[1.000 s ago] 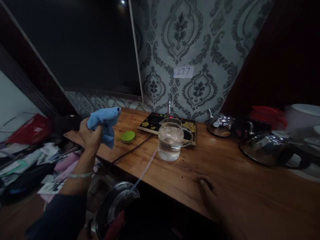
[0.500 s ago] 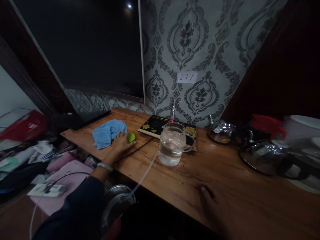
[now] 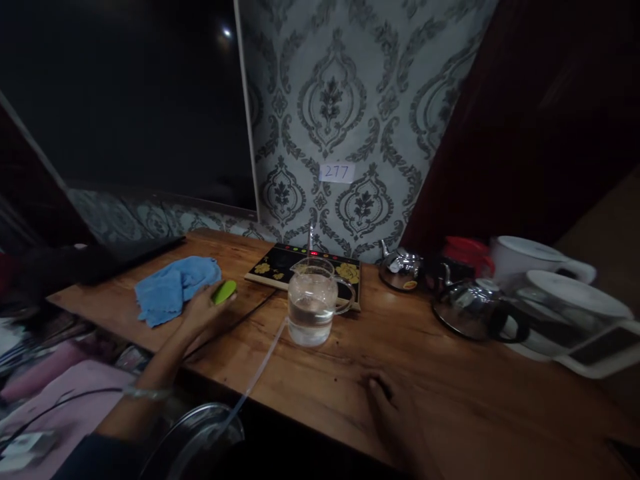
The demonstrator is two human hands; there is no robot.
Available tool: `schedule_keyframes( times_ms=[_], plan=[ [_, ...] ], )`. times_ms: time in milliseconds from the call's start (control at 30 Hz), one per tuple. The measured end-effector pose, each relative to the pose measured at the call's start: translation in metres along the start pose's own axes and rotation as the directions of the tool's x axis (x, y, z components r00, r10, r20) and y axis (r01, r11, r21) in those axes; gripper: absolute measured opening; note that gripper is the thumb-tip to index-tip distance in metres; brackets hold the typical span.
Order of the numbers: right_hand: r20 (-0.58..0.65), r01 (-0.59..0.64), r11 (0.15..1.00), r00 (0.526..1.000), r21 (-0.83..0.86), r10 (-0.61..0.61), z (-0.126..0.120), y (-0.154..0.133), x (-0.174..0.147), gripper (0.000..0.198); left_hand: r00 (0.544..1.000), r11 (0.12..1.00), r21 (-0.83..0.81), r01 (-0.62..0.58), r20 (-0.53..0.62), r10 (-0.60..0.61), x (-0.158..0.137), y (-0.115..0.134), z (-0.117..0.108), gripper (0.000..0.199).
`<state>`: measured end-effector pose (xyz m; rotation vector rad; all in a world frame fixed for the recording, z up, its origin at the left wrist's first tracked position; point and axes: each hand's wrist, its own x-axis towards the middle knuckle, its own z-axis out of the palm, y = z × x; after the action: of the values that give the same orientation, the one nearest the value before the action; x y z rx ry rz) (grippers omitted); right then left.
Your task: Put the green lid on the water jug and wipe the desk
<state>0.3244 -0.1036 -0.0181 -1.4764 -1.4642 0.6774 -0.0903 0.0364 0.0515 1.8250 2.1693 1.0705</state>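
Note:
My left hand [image 3: 203, 312] grips a round green disc [image 3: 225, 292], perhaps a lid, beside a blue cloth [image 3: 177, 287]. To its right a glass pitcher [image 3: 313, 313], partly filled with clear water, stands on the wooden table in front of a black cooktop. A thin clear tube [image 3: 265, 360] runs from beside the pitcher over the table edge to a metal pot [image 3: 193, 427] below. My right hand [image 3: 393, 413] rests in shadow on the tabletop near the front edge, holding nothing visible; its thumb shows, while its other fingers are too dark to make out.
Behind the pitcher lies the cooktop [image 3: 270, 267] with gold flowers and a lit red display. Metal kettles [image 3: 470, 303] and a white pitcher [image 3: 530, 257] stand at right. A dark cable [image 3: 245, 323] crosses the table [image 3: 450, 393]. A screen [image 3: 125, 100] hangs above.
My left hand has lifted the green disc from the table and now holds it tilted. The view has turned right; the pitcher and my right hand stay in place.

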Motion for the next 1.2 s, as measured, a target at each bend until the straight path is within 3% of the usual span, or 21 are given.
schedule_keyframes(
  times_ms=[67, 133, 200, 267, 333, 500, 667, 900, 1033, 1200],
  plan=[
    [-0.041, -0.074, 0.985, 0.996, 0.157, 0.081, 0.004, 0.0, 0.002, 0.031, 0.999, 0.946, -0.322, 0.042, 0.044, -0.029, -0.02, 0.016, -0.007, 0.066],
    [-0.101, -0.11, 0.926, 0.983, 0.362, 0.156, 0.007, -0.005, 0.01, 0.035, 0.992, 0.807, -0.579, 0.114, 0.106, -0.063, -0.043, 0.037, -0.012, 0.068],
    [-0.144, -0.068, 0.853, 0.976, 0.518, 0.165, 0.01, -0.013, 0.025, 0.041, 0.977, 0.629, -0.751, 0.2, 0.199, -0.073, -0.062, 0.057, -0.014, 0.069],
    [-0.156, 0.025, 0.822, 0.985, 0.569, 0.078, 0.012, -0.025, 0.046, 0.047, 0.958, 0.425, -0.862, 0.275, 0.285, -0.042, -0.074, 0.076, -0.013, 0.068],
    [-0.188, 0.103, 0.815, 0.982, 0.57, 0.008, 0.016, -0.037, 0.068, 0.053, 0.954, 0.254, -0.923, 0.291, 0.299, -0.004, -0.078, 0.092, -0.011, 0.061],
    [-0.219, 0.163, 0.779, 0.975, 0.606, -0.034, 0.032, -0.057, 0.109, 0.059, 0.969, 0.027, -0.969, 0.247, 0.247, -0.01, -0.072, 0.121, -0.004, 0.043],
    [-0.199, 0.176, 0.738, 0.978, 0.652, -0.057, 0.05, -0.061, 0.126, 0.046, 0.975, -0.094, -0.971, 0.22, 0.22, 0.008, -0.063, 0.138, 0.004, 0.037],
    [-0.12, 0.121, 0.741, 0.991, 0.66, -0.055, 0.053, -0.06, 0.143, 0.054, 0.96, -0.154, -0.95, 0.271, 0.255, 0.116, -0.055, 0.145, 0.017, 0.035],
    [-0.152, 0.187, 0.78, 0.981, 0.597, -0.118, 0.05, -0.068, 0.142, 0.053, 0.969, -0.142, -0.961, 0.237, 0.223, 0.107, -0.057, 0.145, 0.022, 0.038],
    [-0.193, 0.199, 0.788, 0.976, 0.582, -0.105, 0.047, -0.074, 0.132, 0.049, 0.978, -0.07, -0.979, 0.19, 0.183, 0.101, -0.064, 0.15, 0.026, 0.054]
  ],
)
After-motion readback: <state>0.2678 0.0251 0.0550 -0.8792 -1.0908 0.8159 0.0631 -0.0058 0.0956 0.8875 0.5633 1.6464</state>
